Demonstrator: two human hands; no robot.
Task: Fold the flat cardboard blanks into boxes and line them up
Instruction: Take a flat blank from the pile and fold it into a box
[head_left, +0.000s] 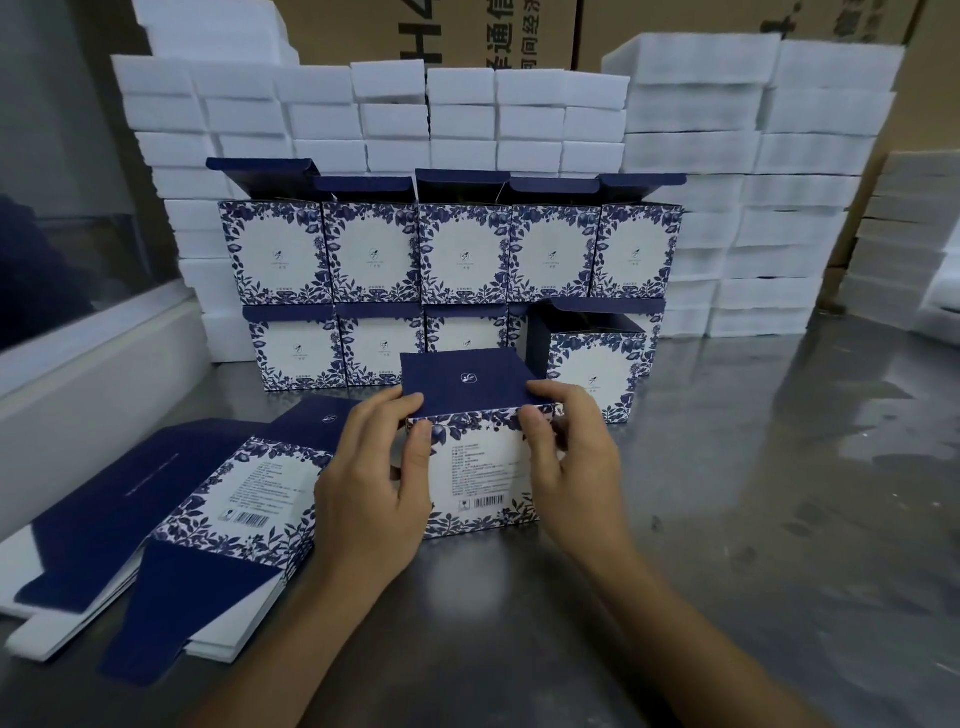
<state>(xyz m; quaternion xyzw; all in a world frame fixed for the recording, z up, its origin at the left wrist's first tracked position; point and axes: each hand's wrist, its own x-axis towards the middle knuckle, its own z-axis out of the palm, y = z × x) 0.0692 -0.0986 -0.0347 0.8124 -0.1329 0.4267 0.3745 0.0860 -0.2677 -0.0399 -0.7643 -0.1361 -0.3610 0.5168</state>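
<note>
Between the two hands on the steel table (727, 519) stands the box (475, 457), navy flap uppermost, left hand (371, 499) and right hand (569, 467) each pinching a top corner, the finished rows (452, 254) straight behind it

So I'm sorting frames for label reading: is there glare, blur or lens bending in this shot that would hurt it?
Head view: soft glare streaks the steel table at right; wide-angle bending tilts the foam stacks near the edges; the small print on the box held by the left hand and right hand is too soft to read; the flat blanks show mild blur at the lower left.
</note>
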